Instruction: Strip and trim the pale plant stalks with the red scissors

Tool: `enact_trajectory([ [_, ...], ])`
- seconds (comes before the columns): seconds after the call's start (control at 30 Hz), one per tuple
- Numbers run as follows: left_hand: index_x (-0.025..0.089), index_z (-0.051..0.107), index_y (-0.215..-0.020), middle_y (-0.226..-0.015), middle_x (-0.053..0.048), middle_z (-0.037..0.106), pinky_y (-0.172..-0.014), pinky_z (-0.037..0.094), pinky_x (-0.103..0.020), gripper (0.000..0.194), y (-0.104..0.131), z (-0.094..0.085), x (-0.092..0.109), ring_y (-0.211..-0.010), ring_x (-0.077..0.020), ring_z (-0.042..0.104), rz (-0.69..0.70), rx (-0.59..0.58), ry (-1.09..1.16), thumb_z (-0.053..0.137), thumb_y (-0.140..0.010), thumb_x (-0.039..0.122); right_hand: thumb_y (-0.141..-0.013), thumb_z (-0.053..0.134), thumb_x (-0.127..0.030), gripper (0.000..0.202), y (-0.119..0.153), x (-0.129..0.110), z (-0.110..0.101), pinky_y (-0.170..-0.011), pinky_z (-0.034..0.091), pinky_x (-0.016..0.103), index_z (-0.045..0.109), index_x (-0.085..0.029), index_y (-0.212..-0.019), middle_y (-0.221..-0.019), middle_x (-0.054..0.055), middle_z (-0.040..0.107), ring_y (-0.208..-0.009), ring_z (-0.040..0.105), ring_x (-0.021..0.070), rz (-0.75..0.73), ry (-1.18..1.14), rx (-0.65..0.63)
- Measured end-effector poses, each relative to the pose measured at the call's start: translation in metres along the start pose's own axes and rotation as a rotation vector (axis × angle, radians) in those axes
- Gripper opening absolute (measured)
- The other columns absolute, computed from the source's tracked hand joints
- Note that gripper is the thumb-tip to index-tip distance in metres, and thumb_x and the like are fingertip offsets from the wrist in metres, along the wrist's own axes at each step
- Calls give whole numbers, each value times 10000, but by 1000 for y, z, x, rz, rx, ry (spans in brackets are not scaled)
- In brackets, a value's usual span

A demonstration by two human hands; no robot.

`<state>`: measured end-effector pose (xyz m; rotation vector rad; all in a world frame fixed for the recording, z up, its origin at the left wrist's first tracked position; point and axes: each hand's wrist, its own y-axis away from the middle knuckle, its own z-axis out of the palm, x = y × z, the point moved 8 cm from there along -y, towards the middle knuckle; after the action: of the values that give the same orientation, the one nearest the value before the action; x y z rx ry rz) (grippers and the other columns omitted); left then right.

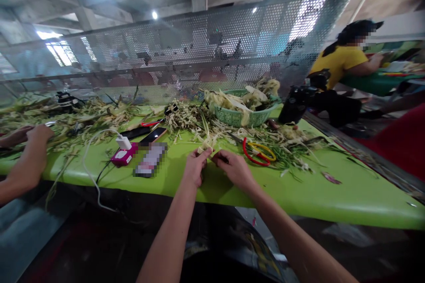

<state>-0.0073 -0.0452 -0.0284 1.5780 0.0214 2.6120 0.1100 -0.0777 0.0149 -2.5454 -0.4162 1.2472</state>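
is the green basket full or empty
Full: pale plant scraps heap above the rim of the green basket, and some droop over its front.

Plant piece (207,143), one. Pale cream-yellow, thin and fibrous, with narrow strips spreading at its upper end; finer detail too small to tell. Position: pinched in the left hand (195,166), above the near part of the green tabletop (299,192), right hand (234,169) just beside it.
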Motion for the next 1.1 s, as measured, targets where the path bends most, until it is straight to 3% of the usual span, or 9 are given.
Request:
enact_trajectory([
  [0.13, 106, 628, -747, -676, 3, 614, -404, 128, -205, 385, -3, -4, 0, -404, 9, 247, 25, 14, 28, 800, -572, 403, -834, 541, -291, 156, 1, 4, -6, -567, 394, 261, 627, -196, -745, -678, 12, 654, -616, 570, 168, 28, 27, 42],
  [0.23, 112, 624, -766, -805, -41, 670, -401, 151, -198, 396, -3, -5, 0, -408, 14, 265, 29, 11, 45, 791, -578, 417, -834, 548, -306, 157, 4, 7, -9, -571, 393, 262, 626, -196, -753, -670, 10, 645, -619, 568, 171, 46, 38, 47],
  [0.5, 112, 652, -802, -731, -7, 638, -414, 159, -202, 414, -1, -5, 2, -416, 6, 267, 24, 26, 29, 794, -570, 424, -838, 552, -362, 213, 4, 8, -22, -574, 396, 263, 616, -197, -719, -644, 3, 609, -608, 542, 162, 30, 4, 114],
  [0.63, 135, 662, -817, -587, 52, 554, -443, 219, -199, 411, 4, 3, 2, -435, -20, 315, -15, -18, -29, 818, -545, 400, -841, 542, -422, 244, -14, 7, -19, -641, 435, 272, 640, -200, -813, -761, 14, 648, -708, 570, 167, 51, -246, 86],
  [0.77, 142, 680, -811, -610, 34, 585, -507, 308, -191, 387, 9, 13, 4, -517, -54, 439, -15, -94, -32, 827, -542, 379, -745, 627, -379, 213, -31, 12, -11, -606, 437, 266, 594, -174, -696, -647, 0, 595, -622, 541, 148, 118, -540, 120],
  [0.97, 139, 685, -830, -632, 13, 617, -499, 313, -198, 365, 9, 19, 0, -500, -62, 449, -48, -180, -21, 813, -582, 375, -754, 601, -369, 202, -31, 18, -13, -573, 404, 242, 548, -179, -705, -645, -18, 540, -590, 492, 120, 120, -615, 239],
  [1.1, 149, 662, -876, -645, 17, 615, -514, 334, -200, 383, 5, 13, -1, -526, -76, 476, -12, -124, -54, 785, -620, 407, -787, 594, -414, 238, -27, 13, -4, -595, 428, 246, 576, -177, -780, -733, 5, 611, -644, 554, 133, 137, -631, 125],
])
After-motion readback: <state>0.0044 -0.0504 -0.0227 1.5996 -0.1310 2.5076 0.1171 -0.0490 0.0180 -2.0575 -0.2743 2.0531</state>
